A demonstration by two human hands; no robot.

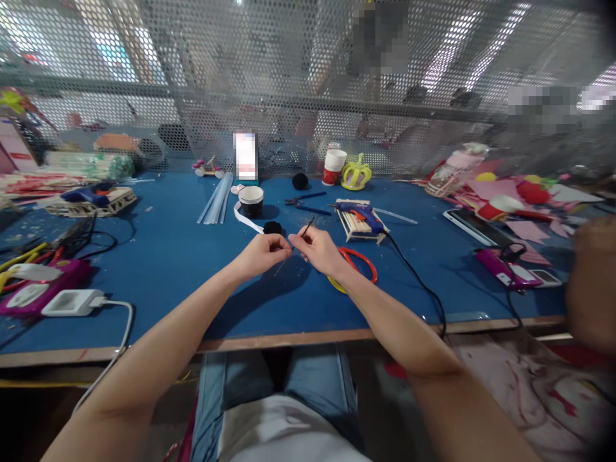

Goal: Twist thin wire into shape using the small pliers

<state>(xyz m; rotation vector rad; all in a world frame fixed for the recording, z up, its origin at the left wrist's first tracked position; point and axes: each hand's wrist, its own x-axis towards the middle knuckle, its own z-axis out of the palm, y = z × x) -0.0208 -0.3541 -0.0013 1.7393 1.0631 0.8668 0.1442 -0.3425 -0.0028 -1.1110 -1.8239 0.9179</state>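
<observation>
My left hand [264, 255] and my right hand [320, 250] meet above the middle of the blue table, fingertips almost touching. Both pinch a thin black strand [309, 226], which slants up past the right fingers; its kind is too small to make out. Just beyond the left hand lies a black pom-pom [272, 228]. A black paper cup with a white rim [251, 203] stands behind it, with a white ribbon [248, 221] curving alongside. Under my right wrist are a red loop [369, 264] and a yellow loop [335, 284], partly hidden.
Pliers [312, 209] lie ahead. A blue glue gun [363, 215] rests on a stick rack, its cord trailing right. Behind are glue sticks [219, 202], another black pom-pom [300, 181], stacked cups [333, 168] and a yellow-green crown [356, 174]. Power strips [505, 269] flank me.
</observation>
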